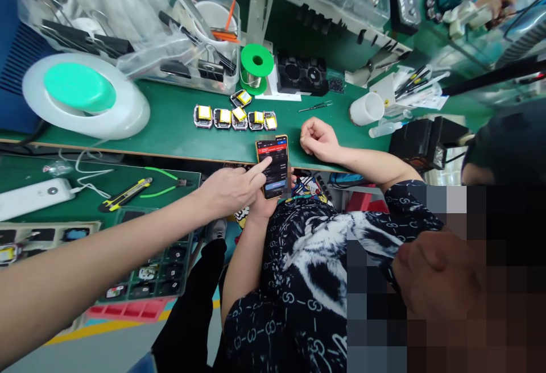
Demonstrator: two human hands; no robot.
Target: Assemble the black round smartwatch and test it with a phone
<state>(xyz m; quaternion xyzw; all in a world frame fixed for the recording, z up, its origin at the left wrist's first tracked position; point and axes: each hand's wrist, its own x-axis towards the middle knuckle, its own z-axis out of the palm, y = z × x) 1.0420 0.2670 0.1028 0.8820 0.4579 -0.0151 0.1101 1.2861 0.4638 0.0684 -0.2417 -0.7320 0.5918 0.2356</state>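
My left hand reaches in from the left edge, palm down. One finger is stretched out over the screen of a smartphone, at or very near the glass; the other fingers are partly bent, and nothing is held. A co-worker's hand grips the phone from below. The co-worker's other hand rests loosely curled at the bench edge. Beyond the phone sit several small open device housings with yellow-wrapped battery cells. My right hand is not in view.
A green solder spool, tweezers and a white cup are on the green bench. Left lie a utility knife, green-handled cutters and a white power bank. The co-worker sits close on the right.
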